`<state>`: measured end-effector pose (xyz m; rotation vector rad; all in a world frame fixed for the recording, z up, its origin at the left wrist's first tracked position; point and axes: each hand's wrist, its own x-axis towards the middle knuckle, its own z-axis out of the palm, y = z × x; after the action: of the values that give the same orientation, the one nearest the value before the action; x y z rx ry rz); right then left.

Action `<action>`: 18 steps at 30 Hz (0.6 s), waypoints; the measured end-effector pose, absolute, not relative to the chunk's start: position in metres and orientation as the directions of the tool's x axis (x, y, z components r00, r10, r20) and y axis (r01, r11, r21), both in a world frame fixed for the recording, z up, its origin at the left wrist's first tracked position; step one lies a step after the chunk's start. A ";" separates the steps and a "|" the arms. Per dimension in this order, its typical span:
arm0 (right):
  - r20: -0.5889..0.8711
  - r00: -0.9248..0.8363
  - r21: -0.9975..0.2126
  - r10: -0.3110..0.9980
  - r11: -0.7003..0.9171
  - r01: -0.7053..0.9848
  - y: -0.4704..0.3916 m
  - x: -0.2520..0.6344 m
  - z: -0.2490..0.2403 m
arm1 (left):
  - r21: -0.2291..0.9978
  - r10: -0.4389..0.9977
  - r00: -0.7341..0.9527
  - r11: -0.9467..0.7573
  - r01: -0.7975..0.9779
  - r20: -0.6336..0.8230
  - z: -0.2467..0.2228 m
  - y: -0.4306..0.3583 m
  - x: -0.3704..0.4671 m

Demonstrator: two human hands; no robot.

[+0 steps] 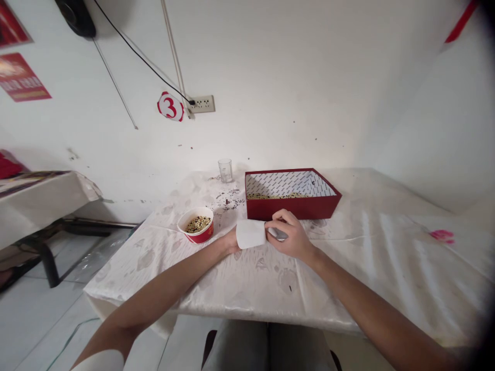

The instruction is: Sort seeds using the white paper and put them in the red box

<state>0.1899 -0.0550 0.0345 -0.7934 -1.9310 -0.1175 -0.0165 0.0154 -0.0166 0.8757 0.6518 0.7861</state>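
Observation:
My left hand [232, 240] is closed around a white paper cup [251, 234], which is tilted on its side just above the table. Most of the left fingers are hidden behind the cup. Beside its right end, my right hand [290, 234] has its fingers bent and the tips brought together; what they pinch, if anything, is too small to make out. Right behind the hands stands a dark red box [286, 208] with a patterned white lining, holding mixed light and dark grains [278, 196]. To the left, a red and white bowl [199, 237] also contains grains [198, 224].
A clear glass [225, 171] stands near the wall. Dark bits [228, 200] are scattered between the glass, bowl and box. A patterned white plastic cover [162, 278] lies over the table. Another table [50, 206] is at the left; a power socket [203, 104] is on the wall.

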 end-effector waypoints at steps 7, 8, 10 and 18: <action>0.825 -0.243 -0.291 0.511 0.751 0.593 -0.054 0.190 0.035 | 0.865 0.810 0.569 0.379 -0.327 -0.140 -0.006 0.009 -0.012; 0.828 -0.238 -0.285 0.508 0.746 0.602 -0.054 0.190 0.035 | 0.866 0.803 0.587 0.362 -0.345 -0.102 -0.003 0.008 -0.011; 0.834 -0.229 -0.274 0.502 0.737 0.618 -0.053 0.190 0.034 | 0.866 0.790 0.612 0.331 -0.375 -0.037 0.001 0.005 -0.008; 0.845 -0.182 -0.289 0.502 0.716 0.636 -0.052 0.192 0.037 | 0.792 0.738 0.674 0.389 -0.471 0.039 0.012 0.001 -0.008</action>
<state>0.1925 -0.0518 0.0367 -0.8899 -1.8364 -0.1533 -0.0079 0.0007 0.0119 0.8762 0.3462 0.7881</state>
